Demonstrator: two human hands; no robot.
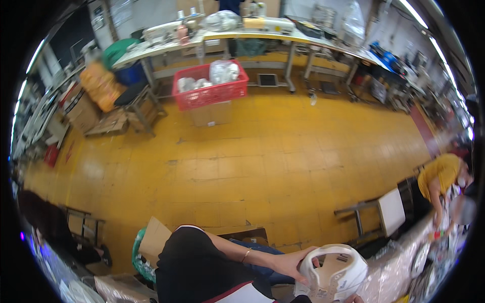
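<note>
I see the white shoe [353, 272] at the bottom of the frame, right of centre, its opening turned toward my camera. The left hand [294, 264] (a thin bracelet [246, 255] on its wrist) grips the shoe's left rim. Of the right hand [355, 299], only a little shows at the bottom edge beside the shoe; I cannot tell whether it's gripping. A red crate [212, 98] sits upper centre-left.
</note>
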